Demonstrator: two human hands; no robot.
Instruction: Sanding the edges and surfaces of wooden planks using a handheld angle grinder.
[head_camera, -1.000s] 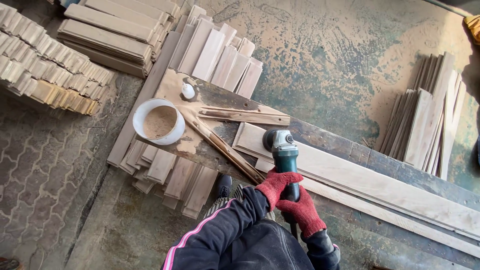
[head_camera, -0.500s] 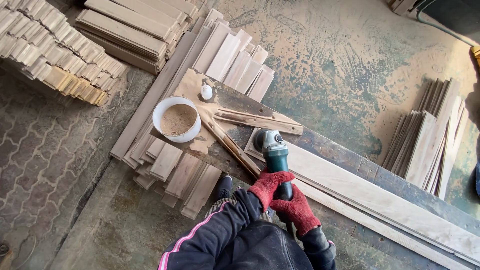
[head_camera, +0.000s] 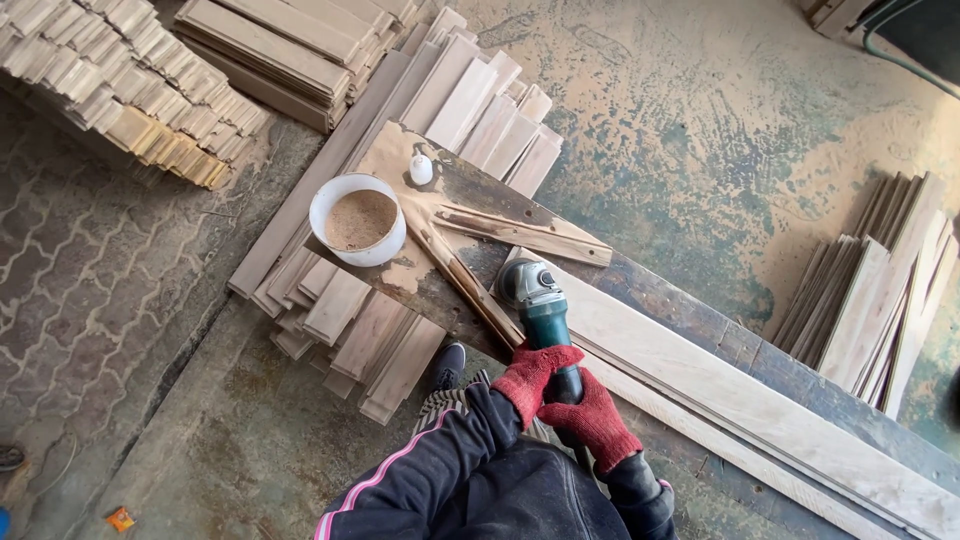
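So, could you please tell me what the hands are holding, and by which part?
Both hands, left hand and right hand, grip an angle grinder by its dark green body, behind the head, which sits on a pale plank.

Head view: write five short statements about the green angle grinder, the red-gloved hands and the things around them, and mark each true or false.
1. Both red-gloved hands, left hand and right hand, grip the green angle grinder. True.
2. The grinder's head rests on the long pale wooden board. True.
3. The round white bucket holds water. False: it holds sawdust.
4. The small white bottle lies inside the bucket. False: it stands on the bench beside it.
5. The stack of short planks at right lies on the bench. False: it sits on the floor.
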